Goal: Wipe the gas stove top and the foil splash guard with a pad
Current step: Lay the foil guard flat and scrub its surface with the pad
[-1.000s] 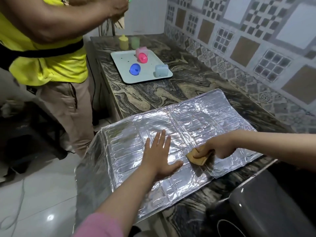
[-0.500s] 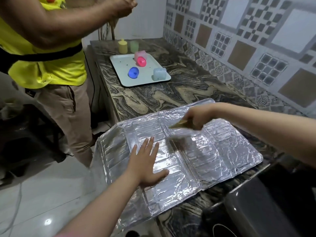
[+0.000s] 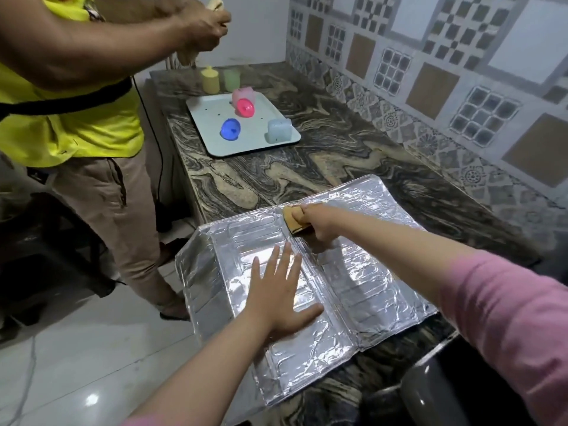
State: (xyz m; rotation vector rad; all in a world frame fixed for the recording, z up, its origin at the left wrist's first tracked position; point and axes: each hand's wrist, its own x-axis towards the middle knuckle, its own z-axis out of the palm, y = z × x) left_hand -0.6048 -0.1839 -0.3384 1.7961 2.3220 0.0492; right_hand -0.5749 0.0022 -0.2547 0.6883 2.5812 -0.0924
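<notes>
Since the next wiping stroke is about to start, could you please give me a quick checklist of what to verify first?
1. Right hand grips the pad: ok.
2. Pad on the foil splash guard, at its far edge: ok.
3. Left hand pressed flat, holding the foil down: ok.
4. Foil fully supported by the counter: not ok, its left panel overhangs the edge.
5. Tray well away from the stroke: ok.
6. Pad wetness: cannot tell.

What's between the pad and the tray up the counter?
In the head view, only bare marbled countertop lies between the pad and the tray.
</notes>
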